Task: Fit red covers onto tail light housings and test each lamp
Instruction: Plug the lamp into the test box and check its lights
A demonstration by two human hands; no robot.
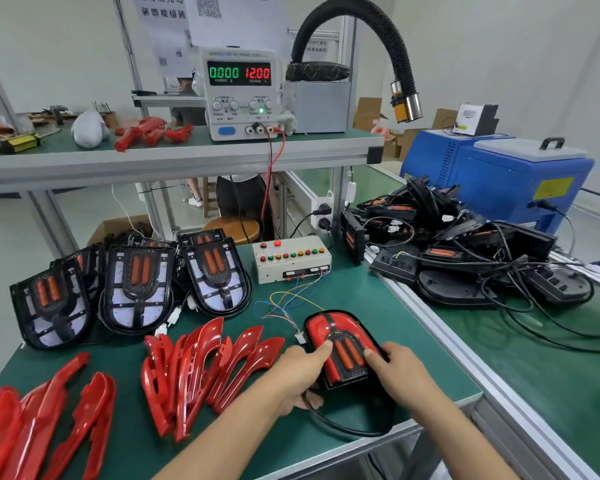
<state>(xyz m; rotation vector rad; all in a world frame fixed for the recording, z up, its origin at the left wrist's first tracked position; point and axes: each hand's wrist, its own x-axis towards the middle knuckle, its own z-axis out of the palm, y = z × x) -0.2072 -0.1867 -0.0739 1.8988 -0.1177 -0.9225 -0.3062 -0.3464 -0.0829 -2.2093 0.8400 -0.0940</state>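
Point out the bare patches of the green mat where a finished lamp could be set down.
Bare mat lies between the button test box and the table's right rail, beyond the lamp under both hands. A smaller strip sits near the front edge between the two red cover piles. The left is crowded with open housings.
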